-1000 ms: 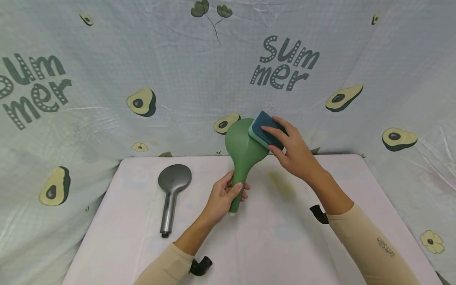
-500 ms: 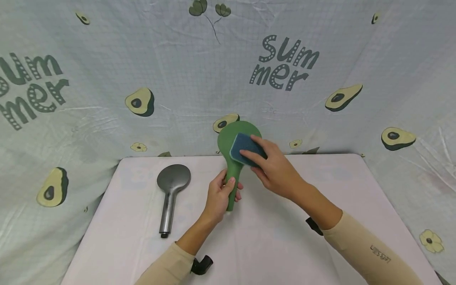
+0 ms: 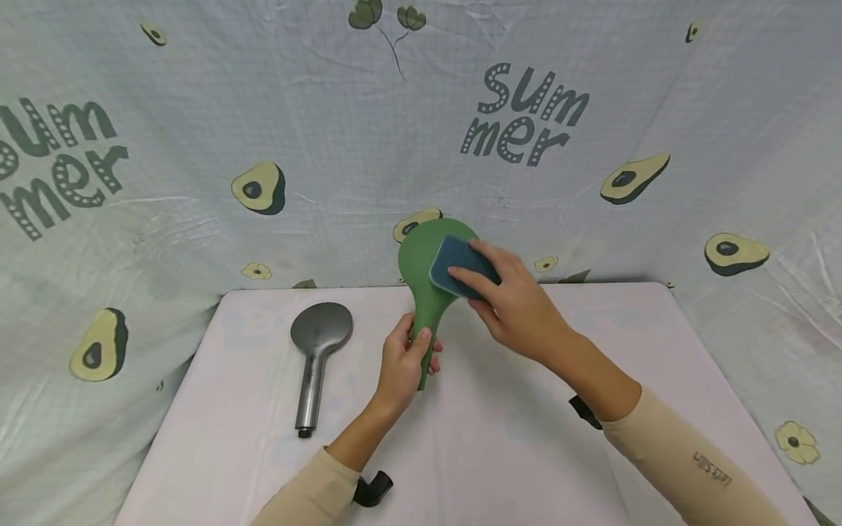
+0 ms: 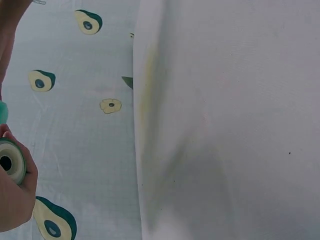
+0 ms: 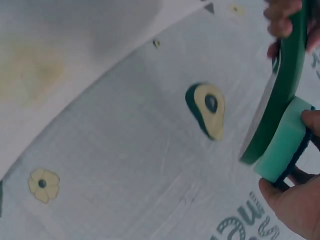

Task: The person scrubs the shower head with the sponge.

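A green shower head [image 3: 421,256] is held up above the table, its round head tilted away to the back. My left hand [image 3: 401,361] grips it by the handle; the open handle end shows in the left wrist view beside the left hand [image 4: 20,200]. My right hand [image 3: 520,303] pinches a sponge [image 3: 460,264] with a dark blue scouring side and a light green foam side. In the right wrist view the foam of the sponge [image 5: 285,142] lies against the back of the green shower head [image 5: 280,105], with the right hand [image 5: 300,205] at its edges.
A grey metallic shower head [image 3: 320,343] lies on the pale pink table [image 3: 256,453] to the left. Behind the table hangs a sheet [image 3: 342,146] printed with avocados and lettering. A black wrist fitting [image 3: 373,489] sticks out by the left sleeve.
The sponge has moved from the right edge of the green shower head down and left onto its back, then slightly up. The green shower head has shifted a little left with my left hand.
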The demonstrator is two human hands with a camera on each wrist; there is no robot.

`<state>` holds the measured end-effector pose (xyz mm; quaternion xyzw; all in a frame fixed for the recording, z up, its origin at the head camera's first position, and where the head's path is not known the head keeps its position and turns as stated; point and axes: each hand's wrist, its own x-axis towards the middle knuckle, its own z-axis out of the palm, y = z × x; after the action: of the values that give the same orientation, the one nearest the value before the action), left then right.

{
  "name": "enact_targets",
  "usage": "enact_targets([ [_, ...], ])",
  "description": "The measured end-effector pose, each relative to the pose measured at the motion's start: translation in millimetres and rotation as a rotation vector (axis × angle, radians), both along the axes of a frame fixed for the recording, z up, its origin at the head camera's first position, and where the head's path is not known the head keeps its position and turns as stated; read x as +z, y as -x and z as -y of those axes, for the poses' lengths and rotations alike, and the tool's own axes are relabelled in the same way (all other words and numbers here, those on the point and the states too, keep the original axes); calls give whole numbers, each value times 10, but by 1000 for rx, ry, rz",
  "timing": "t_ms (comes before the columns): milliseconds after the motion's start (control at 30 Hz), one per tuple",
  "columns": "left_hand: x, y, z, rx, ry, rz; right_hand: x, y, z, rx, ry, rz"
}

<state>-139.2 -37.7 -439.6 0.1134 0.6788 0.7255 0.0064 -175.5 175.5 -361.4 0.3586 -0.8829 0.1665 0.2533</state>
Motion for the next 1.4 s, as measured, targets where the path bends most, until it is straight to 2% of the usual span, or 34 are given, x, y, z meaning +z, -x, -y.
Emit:
enact_targets([
  [100, -4, -9, -7, 0, 12, -18, 119, 142, -107, -50, 44, 51],
  [233, -24, -25, -21, -1, 19, -34, 238, 306, -221, -112, 106, 188],
  [333, -45, -33, -36, -9, 22, -37, 290, 357, -288, -148, 139, 279],
  [433, -63, -32, -49, -18, 26, -33, 309, 364, -330, -170, 143, 307],
  [533, -62, -25, -53, -21, 34, -28, 295, 342, -328, -170, 125, 266],
  [633, -47, -15, -55, -20, 42, -23, 241, 279, -276, -138, 79, 167],
  [767, -41, 8, -50, -20, 38, -22, 113, 131, -123, -84, 8, 49],
  [1000, -59, 61, -19, -15, 17, -30, -136, -173, 203, -62, -83, -70],
  [1200, -55, 78, -31, -34, -11, -41, -287, -294, 241, -32, -48, -113],
  [1400, -44, 78, -48, -51, -44, 13, -269, -195, 86, -41, 24, -104],
])
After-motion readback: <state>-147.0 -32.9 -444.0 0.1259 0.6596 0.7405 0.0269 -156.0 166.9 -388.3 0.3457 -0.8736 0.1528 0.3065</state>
